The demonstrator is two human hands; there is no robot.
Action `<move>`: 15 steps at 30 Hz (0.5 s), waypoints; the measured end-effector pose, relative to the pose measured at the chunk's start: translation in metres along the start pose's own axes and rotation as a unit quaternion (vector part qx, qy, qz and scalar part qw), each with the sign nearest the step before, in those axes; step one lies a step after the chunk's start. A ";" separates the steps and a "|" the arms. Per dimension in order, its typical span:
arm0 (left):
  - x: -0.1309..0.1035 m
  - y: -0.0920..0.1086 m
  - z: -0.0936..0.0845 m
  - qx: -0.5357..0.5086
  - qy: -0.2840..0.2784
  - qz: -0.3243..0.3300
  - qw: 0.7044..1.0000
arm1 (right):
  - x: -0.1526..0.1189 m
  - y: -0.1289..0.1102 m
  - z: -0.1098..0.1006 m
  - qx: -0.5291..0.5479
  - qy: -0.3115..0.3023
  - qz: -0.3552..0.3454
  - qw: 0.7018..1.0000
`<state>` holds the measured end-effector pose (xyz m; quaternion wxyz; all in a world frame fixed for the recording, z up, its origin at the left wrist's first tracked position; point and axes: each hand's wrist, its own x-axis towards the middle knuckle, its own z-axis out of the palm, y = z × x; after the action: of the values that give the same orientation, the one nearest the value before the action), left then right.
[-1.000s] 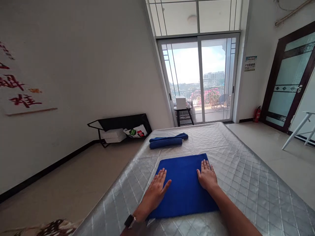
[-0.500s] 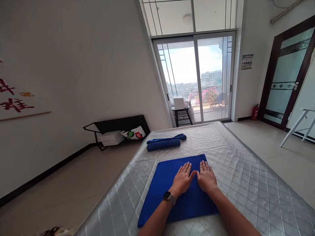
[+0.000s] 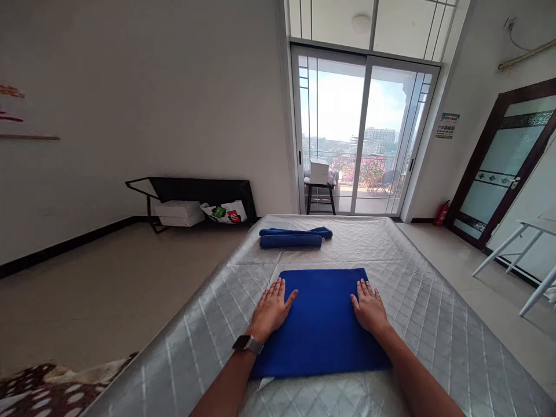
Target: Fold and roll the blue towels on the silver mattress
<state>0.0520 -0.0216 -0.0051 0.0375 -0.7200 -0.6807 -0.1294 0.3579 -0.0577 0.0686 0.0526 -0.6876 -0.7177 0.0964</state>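
A blue cloth (image 3: 324,324), which looks like a towel, lies flat as a rectangle on the silver quilted bed cover (image 3: 208,341). My left hand (image 3: 273,310) rests palm down along its left edge, fingers stretched forward and thumb apart. On the opposite side, my right hand (image 3: 369,307) lies palm down at the right edge, fingers likewise extended. Neither hand grips anything. Beyond the cloth, a rolled blue towel (image 3: 290,241) sits in front of another narrow blue roll (image 3: 326,232). A watch (image 3: 248,344) is on my left wrist.
Left of the bed, a black rack (image 3: 200,190) holds white boxes (image 3: 179,213) and a printed bag (image 3: 225,213). A dark stool (image 3: 320,197) stands by the sliding glass door (image 3: 367,133). At right are a white table (image 3: 536,229) and a fire extinguisher (image 3: 442,214).
My hands have moved apart from the middle of the cloth, the left one sliding to the left edge and the right one to the right edge. The view has also tilted.
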 end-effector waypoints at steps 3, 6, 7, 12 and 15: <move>0.000 0.008 -0.006 -0.001 0.001 -0.015 1.000 | 0.006 0.001 -0.007 -0.009 -0.014 -0.007 1.000; -0.001 0.009 -0.009 -0.001 -0.002 -0.010 1.000 | 0.019 -0.001 -0.015 -0.014 -0.023 -0.015 1.000; -0.001 0.009 -0.009 -0.002 -0.006 -0.008 1.000 | 0.024 -0.002 -0.018 -0.014 -0.025 -0.016 0.999; -0.002 0.008 -0.004 0.000 -0.001 -0.007 1.000 | 0.047 -0.001 -0.016 0.006 -0.010 0.008 1.000; -0.002 0.004 0.000 0.009 0.004 0.006 1.000 | 0.051 0.002 -0.009 0.013 0.012 0.015 1.000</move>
<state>0.0558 -0.0236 -0.0053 0.0476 -0.7231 -0.6774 -0.1262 0.3587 -0.0062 0.0739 0.0687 -0.6989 -0.7052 0.0979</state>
